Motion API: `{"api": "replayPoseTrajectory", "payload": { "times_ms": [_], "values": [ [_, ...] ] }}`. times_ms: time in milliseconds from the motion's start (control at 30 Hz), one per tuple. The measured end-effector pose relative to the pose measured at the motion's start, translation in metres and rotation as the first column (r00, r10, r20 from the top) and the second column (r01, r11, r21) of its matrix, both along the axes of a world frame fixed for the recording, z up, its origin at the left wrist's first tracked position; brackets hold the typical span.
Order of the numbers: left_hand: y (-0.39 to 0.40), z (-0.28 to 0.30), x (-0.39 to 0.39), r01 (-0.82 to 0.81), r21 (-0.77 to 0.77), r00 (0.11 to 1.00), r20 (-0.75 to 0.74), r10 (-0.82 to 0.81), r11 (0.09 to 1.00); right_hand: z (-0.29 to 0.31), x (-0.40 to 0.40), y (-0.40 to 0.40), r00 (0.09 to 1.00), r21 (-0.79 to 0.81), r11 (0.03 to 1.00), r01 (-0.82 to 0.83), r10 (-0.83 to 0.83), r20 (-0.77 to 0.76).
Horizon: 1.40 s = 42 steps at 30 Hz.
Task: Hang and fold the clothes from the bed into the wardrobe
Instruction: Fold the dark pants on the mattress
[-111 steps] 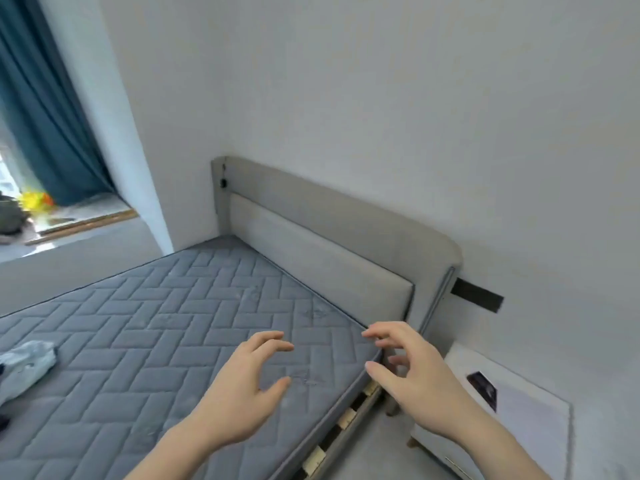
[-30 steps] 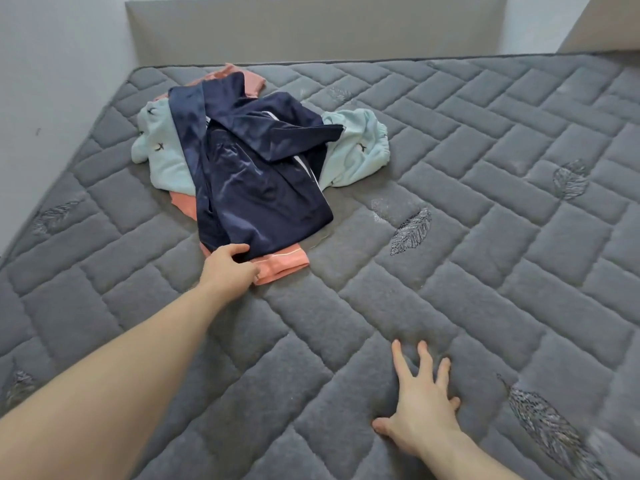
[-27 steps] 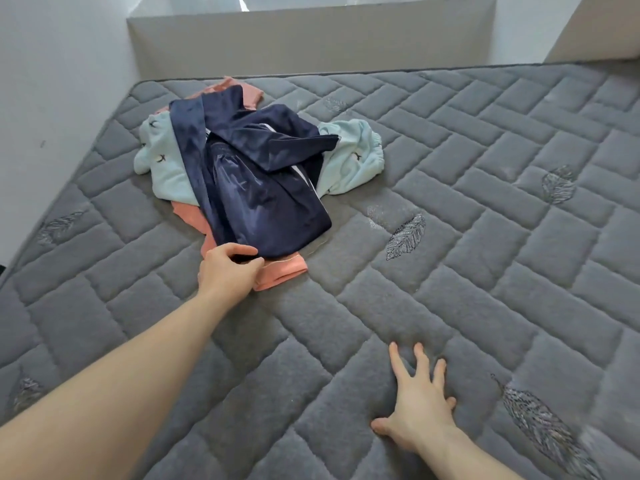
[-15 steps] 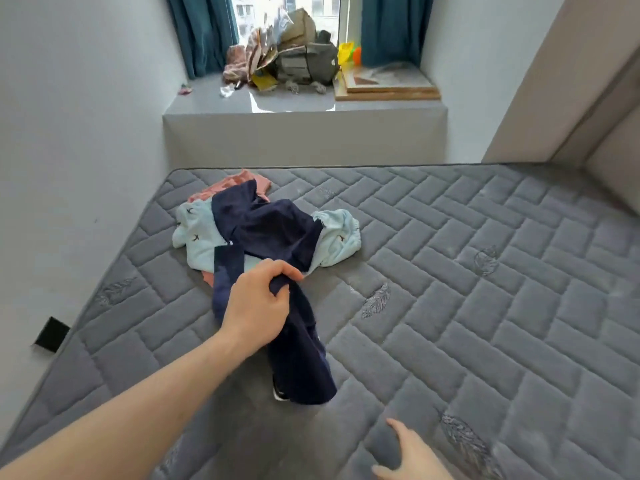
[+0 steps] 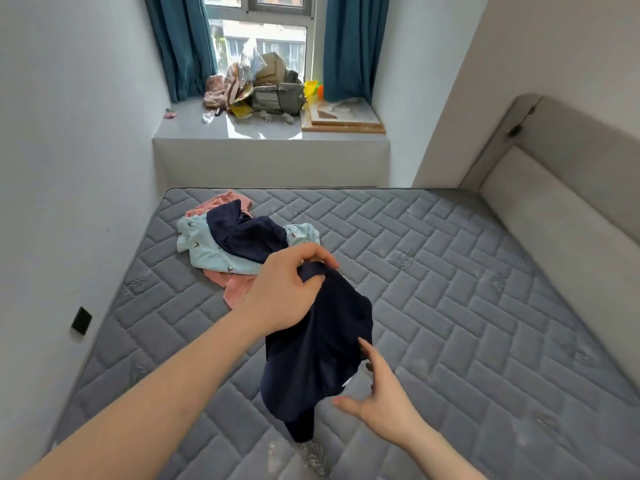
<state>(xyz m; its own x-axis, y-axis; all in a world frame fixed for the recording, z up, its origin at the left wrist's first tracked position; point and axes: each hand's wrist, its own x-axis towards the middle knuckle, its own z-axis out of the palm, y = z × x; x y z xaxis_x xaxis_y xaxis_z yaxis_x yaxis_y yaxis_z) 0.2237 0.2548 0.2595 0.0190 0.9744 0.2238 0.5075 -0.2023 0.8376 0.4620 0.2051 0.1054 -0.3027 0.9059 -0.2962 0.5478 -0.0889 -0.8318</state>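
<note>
Navy garment (image 5: 311,348) — left grip (image 5: 284,292) clutching, right grip (image 5: 377,393) touching

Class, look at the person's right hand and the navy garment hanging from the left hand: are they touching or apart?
Touching. The head view shows the right hand with its straight fingertips laid against the edge of the navy garment, which the left hand grips at the top.

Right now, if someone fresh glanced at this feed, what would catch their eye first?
Front and centre, the left hand grips a navy garment lifted off the grey mattress, while the right hand reaches for its lower edge with open fingers. Behind it, a pile of light blue, pink and navy clothes lies near the mattress's far left corner. Beyond, a cluttered window ledge sits between teal curtains.
</note>
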Motion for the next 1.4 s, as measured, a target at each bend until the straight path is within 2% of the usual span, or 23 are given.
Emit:
{"api": "replayPoseTrajectory", "payload": {
  "times_ms": [133,200,433,567,667,733,800,867,967,1033,1100,1167,1233,1300,1400],
  "values": [
    [-0.034,0.028,0.019,0.046,0.012,0.999,0.01,-0.046,0.999,0.019,0.011,-0.027,0.995,0.092,0.992,0.091,-0.087,-0.043],
    [-0.046,0.035,0.028,0.07,-0.009,0.997,0.012,-0.07,0.998,0.021,0.013,-0.037,0.995,0.093,0.992,0.083,-0.077,-0.062],
    [-0.074,0.033,0.047,0.064,-0.074,0.995,0.083,-0.058,0.995,0.006,0.019,-0.068,0.991,0.091,0.988,-0.122,0.126,-0.034],
    [-0.087,0.031,0.048,0.077,-0.102,0.99,0.13,-0.064,0.992,0.004,0.01,-0.075,0.992,0.123,0.985,-0.125,0.124,0.02],
    [-0.09,0.036,0.042,0.081,-0.099,0.988,0.137,-0.067,0.992,0.005,-0.002,-0.076,0.975,0.196,0.962,-0.191,0.164,0.148],
    [-0.088,0.038,0.032,0.051,-0.091,0.985,0.17,-0.035,0.995,0.008,-0.007,-0.073,0.98,0.241,0.959,-0.147,0.109,0.167],
    [-0.083,0.037,0.015,-0.008,-0.119,0.969,0.246,0.037,0.993,0.018,-0.009,-0.067,0.993,0.223,0.971,-0.08,0.059,0.1],
    [-0.073,0.033,-0.009,-0.106,-0.16,0.963,0.231,0.142,0.981,0.032,-0.007,-0.059,1.0,0.197,0.98,-0.007,0.004,0.016],
    [-0.061,0.021,-0.049,-0.245,-0.163,0.969,-0.055,0.239,0.956,0.055,-0.001,-0.044,0.98,0.246,0.951,0.185,-0.161,-0.114],
    [-0.06,0.008,-0.068,-0.284,-0.182,0.943,-0.23,0.24,0.941,0.075,0.0,-0.034,0.949,0.217,0.941,0.26,-0.207,-0.239],
    [-0.063,-0.006,-0.079,-0.26,-0.217,0.926,-0.334,0.178,0.941,0.098,-0.002,-0.028,0.926,0.144,0.961,0.235,-0.177,-0.332],
    [-0.071,-0.018,-0.076,-0.211,-0.261,0.921,-0.376,0.102,0.942,0.117,-0.005,-0.026,0.919,0.105,0.977,0.186,-0.135,-0.37],
    [-0.083,-0.025,-0.062,-0.177,-0.273,0.931,-0.357,0.071,0.946,0.132,-0.006,-0.025,0.918,0.066,0.984,0.164,-0.127,-0.376],
    [-0.1,-0.032,-0.039,-0.112,-0.309,0.965,-0.26,0.029,0.944,0.141,-0.005,-0.026,0.907,0.011,0.987,0.16,-0.142,-0.396],
    [-0.132,-0.042,0.007,0.15,-0.476,0.977,-0.06,-0.202,0.866,0.152,-0.008,-0.031,0.863,-0.105,0.976,0.193,-0.22,-0.455]
  ]
}}
